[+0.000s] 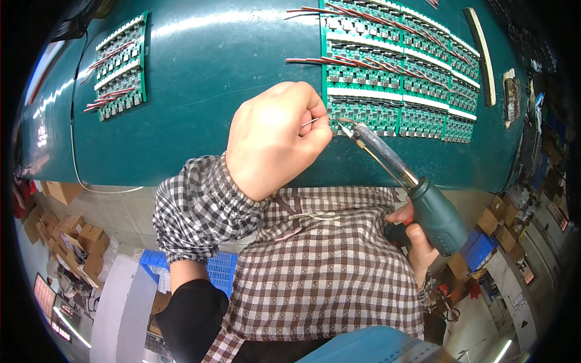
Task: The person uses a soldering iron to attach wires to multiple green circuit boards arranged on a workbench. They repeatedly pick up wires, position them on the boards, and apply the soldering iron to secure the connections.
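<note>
My left hand (275,136) is closed in a pinch at the near left corner of a large panel of green circuit boards (420,124). Between its fingers shows a short bit of thin wire (309,122); its far end is hidden by the fingertips. In my right hand (422,247) is a soldering gun (440,218) with a dark green handle, a metal barrel and a thin feed tube beside it. Its tip is at the panel's near row, just right of my left fingertips. Red, black and white wires (375,65) lie across the panel's farther rows.
A smaller board panel (123,69) with wires lies at the left of the green mat (200,72). A pale strip (481,54) and a worn block (511,97) are at the right. A cable (74,133) runs down the left side. A blue crate (223,269) stands below.
</note>
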`<state>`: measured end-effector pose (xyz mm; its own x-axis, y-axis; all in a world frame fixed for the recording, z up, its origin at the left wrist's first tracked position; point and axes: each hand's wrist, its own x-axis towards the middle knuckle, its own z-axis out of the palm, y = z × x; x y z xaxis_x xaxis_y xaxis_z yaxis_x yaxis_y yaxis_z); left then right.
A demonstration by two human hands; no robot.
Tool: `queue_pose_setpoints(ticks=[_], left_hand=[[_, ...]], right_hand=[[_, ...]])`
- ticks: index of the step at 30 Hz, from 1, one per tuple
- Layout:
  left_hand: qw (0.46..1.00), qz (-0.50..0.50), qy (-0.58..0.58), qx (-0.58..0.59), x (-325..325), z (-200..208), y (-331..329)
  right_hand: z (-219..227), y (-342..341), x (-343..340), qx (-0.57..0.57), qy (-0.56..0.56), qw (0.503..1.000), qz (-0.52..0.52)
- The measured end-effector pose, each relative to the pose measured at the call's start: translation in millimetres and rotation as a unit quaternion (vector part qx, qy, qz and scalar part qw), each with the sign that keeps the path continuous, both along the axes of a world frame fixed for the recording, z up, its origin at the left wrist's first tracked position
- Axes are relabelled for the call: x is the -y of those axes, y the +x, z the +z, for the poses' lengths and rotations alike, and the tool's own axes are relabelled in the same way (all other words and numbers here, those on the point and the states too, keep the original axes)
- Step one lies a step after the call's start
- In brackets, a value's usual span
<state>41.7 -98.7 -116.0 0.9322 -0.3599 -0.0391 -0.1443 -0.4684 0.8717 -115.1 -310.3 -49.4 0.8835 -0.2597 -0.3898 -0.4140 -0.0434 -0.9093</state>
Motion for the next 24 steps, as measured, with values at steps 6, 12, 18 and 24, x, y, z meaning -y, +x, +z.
queue_pose_setpoints(ticks=[6,12,18,24], left_hand=[[1.0,-0.001,0.005,0.014,2.0,-2.1,-1.4],[1.0,0.001,0.008,0.03,0.9,-2.3,-2.7],[0.999,-0.004,0.008,0.035,1.9,-1.9,-1.8],[0.999,0.0,0.005,0.039,1.7,-3.1,-2.5]], right_hand=[[-1.6,-5.5,2.7,-0.002,0.029,1.0,-0.004],[1.7,3.6,-5.2,-0.013,-0.026,1.0,-0.005],[1.4,4.2,-3.5,-0.019,-0.028,0.999,0.009],[1.0,3.1,-6.3,-0.019,-0.031,0.999,-0.002]])
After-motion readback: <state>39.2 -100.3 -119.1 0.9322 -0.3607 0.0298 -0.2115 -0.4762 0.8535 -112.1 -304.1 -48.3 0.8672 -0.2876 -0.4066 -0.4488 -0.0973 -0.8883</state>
